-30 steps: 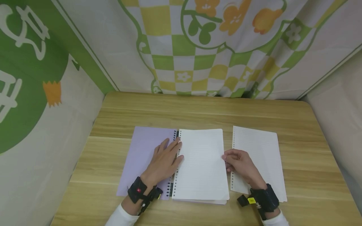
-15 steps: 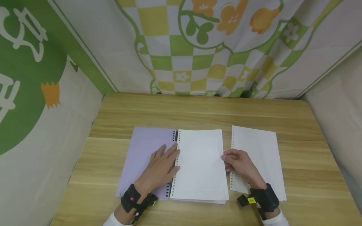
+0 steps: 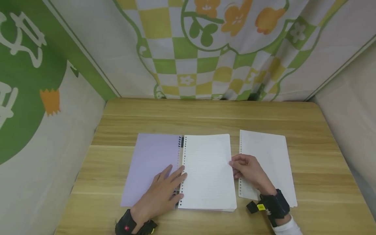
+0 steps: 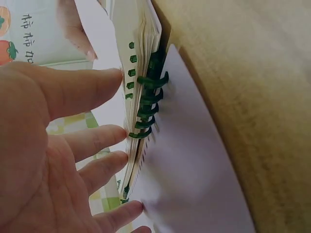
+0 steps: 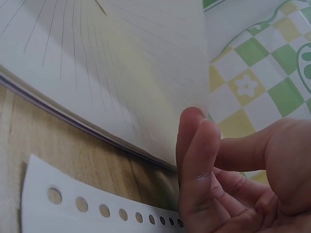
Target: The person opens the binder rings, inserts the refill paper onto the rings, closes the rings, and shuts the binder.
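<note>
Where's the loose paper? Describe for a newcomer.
On the wooden table, find the open notebook. Right of it, partly hidden by the right hand, lies the loose paper: white, punched down its left edge. A gap separates it from the notebook, and it has no purple cover.

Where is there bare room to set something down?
Bare table lies between the curtain and notebook, left of the purple cover, and right of the loose paper. Crowded: the middle, left hand by the binding, right hand pinching a page.
</note>
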`<state>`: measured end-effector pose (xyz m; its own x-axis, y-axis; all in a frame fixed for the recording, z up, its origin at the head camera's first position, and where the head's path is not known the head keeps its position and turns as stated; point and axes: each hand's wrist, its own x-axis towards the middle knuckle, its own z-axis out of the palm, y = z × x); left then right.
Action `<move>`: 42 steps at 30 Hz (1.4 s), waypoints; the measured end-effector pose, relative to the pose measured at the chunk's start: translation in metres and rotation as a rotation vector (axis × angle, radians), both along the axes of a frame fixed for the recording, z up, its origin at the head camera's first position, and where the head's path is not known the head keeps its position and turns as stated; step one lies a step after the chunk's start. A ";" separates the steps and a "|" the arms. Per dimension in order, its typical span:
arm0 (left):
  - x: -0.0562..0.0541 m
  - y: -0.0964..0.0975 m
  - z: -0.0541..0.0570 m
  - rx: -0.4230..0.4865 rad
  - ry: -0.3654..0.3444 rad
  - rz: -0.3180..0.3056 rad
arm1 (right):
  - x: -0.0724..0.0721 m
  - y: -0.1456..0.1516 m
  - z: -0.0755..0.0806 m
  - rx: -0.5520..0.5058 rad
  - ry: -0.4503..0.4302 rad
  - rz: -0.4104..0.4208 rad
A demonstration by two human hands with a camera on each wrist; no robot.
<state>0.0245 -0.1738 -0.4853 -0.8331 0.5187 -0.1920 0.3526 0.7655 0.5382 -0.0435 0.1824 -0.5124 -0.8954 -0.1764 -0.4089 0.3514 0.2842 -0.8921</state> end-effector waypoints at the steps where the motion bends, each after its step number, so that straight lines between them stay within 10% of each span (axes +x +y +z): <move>1: 0.001 0.000 0.000 0.001 0.000 -0.003 | 0.000 0.000 0.000 0.000 0.000 0.000; 42: 0.007 -0.004 -0.003 -0.051 -0.003 -0.064 | -0.001 0.008 0.005 0.148 0.039 0.052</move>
